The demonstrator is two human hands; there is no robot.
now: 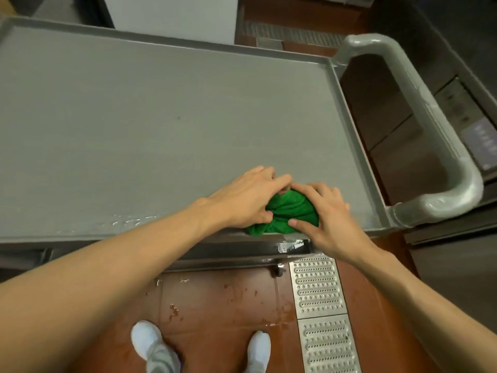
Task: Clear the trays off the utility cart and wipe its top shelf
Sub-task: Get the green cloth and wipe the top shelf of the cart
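Observation:
The grey utility cart's top shelf (161, 117) fills the upper half of the head view, with no trays on it. A bunched green cloth (290, 214) lies at the shelf's near edge, towards the right end. My left hand (250, 197) grips the cloth from the left. My right hand (325, 214) grips it from the right, thumb pressed on its front. Part of the cloth hangs over the near rim. A few water drops (126, 220) glisten on the shelf left of the cloth.
The cart's curved grey handle (441, 146) sticks out at the right end. A metal floor drain grate (320, 305) runs along the red tiled floor (215, 305) below. My white shoes (146, 337) stand near the cart. Dark appliances (470, 125) stand at the right.

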